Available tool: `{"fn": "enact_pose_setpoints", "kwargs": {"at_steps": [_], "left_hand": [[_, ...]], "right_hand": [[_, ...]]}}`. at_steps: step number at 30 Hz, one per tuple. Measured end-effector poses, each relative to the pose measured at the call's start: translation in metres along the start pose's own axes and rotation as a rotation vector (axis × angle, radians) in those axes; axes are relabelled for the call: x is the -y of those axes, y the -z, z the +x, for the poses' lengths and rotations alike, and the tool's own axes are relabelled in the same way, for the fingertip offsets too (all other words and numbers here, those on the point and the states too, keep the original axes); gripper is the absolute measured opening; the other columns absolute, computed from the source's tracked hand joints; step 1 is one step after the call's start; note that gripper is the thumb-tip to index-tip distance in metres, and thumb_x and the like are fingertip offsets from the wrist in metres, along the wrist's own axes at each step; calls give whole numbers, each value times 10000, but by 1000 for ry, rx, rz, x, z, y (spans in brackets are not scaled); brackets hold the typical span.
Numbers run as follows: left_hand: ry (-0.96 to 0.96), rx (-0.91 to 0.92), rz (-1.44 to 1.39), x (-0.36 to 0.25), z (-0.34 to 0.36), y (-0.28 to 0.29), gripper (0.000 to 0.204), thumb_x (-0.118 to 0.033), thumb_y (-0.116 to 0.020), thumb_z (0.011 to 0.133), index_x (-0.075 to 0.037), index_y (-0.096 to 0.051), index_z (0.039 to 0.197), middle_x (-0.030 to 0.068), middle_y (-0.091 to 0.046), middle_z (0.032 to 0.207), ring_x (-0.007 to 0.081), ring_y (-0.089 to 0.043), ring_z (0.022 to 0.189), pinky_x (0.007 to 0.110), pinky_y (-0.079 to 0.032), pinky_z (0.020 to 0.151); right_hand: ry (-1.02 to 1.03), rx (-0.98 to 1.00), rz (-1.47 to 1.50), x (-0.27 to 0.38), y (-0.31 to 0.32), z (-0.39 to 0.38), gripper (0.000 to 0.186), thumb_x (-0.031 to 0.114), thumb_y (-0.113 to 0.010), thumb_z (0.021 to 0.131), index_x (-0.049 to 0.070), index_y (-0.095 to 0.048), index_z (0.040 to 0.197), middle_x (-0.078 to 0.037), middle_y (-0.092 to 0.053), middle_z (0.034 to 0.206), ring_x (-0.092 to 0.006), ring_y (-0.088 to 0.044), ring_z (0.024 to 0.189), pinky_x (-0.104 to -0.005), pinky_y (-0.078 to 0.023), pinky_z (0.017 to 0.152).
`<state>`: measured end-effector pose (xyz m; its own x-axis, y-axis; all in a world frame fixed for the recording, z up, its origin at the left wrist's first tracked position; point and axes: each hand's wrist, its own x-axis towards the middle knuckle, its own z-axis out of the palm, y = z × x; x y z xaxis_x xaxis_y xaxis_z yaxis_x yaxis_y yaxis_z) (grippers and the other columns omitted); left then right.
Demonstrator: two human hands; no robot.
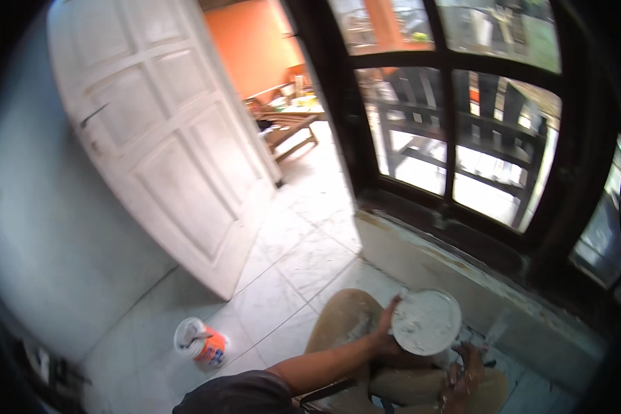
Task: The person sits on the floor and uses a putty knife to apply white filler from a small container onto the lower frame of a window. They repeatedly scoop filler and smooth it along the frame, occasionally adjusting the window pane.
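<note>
My left hand (385, 339) grips the edge of a round white lid (426, 321) with a raised rim, its thumb up along the left side. White paste is smeared over the lid's face. Just right of and below it, my right hand (468, 371) has its fingers curled, with pale smears on them. A thin pale piece with a dark end shows beyond those fingers, too blurred to name; whether the hand holds it is unclear. Both hands are above my folded legs (343, 314), whose tan trousers carry white marks.
A white and orange bucket (212, 348) with a tool inside stands on the tiled floor (276, 303) to the left. Beyond it a white panelled door (179, 131) stands ajar. On the right, a low wall (421, 259) runs beneath a dark window frame (448, 138).
</note>
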<state>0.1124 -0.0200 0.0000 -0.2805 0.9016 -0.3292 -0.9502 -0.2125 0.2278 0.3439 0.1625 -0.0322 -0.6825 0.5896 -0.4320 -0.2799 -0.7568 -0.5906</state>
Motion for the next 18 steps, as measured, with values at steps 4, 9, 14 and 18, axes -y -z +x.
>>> {"fn": "enact_pose_setpoints", "kwargs": {"at_steps": [4,9,14,18], "left_hand": [[-123,-34,-130,23,20,9,866,-778,-499,1095,-119,-586,1650,204,-593,1684,400,-623,1494,592,-453,1301],[-446,169,289,12,-17,-9,696,-656,-518,1160,-94,-657,1547,151,-719,1487,310,-663,1431,502,-498,1263],[-408,89,30,-2,-30,-15,717,-684,-532,1139,-68,-703,1466,126,-786,1357,284,-742,1235,454,-585,1105],[-383,61,56,-9,-47,-25,817,-762,-511,1105,-82,-668,1530,112,-723,1500,273,-690,1324,457,-535,1167]], "right_hand": [[-95,-13,-396,33,-88,-53,566,521,-529,1207,40,-687,1461,21,-545,695,-50,-386,494,-218,-303,402],[-130,144,-557,37,-113,-42,588,536,-509,1209,38,-656,1486,45,-483,709,-55,-362,508,-244,-314,432],[-164,78,-704,27,-153,-42,605,525,-574,1177,35,-615,1527,16,-587,862,-52,-395,589,-221,-377,531],[-132,291,-866,27,-96,17,608,487,-634,1152,29,-591,1550,-9,-649,982,-42,-461,682,-252,-421,580]]}}
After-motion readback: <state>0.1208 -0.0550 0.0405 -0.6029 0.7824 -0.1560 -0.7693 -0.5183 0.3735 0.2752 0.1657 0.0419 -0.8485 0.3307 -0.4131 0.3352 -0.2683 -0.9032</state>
